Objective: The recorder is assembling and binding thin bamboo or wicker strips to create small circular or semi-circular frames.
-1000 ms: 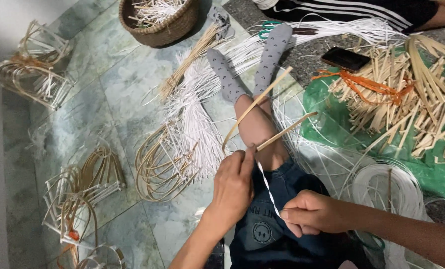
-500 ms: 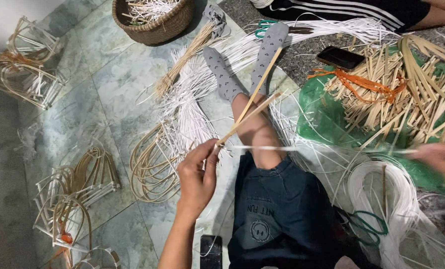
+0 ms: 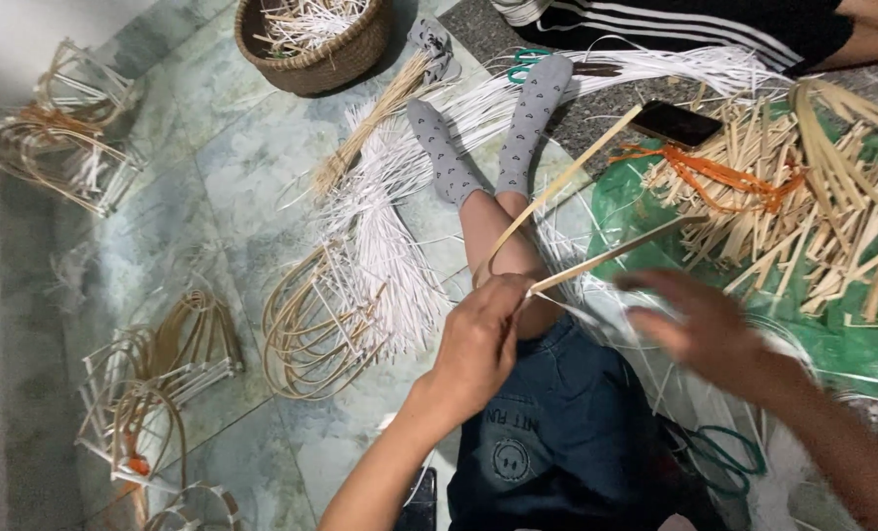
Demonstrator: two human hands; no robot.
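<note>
Bamboo strips (image 3: 557, 187) cross above your knee, pinched at their meeting point in your left hand (image 3: 478, 339). Keep that pinch firm while your right hand (image 3: 704, 324), blurred so I cannot tell its grip, draws the white strand (image 3: 582, 313) taut beside it.

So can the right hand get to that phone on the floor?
Probably yes: the right hand is empty and blurred, and the black phone lies ahead of it beside the stick pile, with only a thin strip crossing between.
</note>
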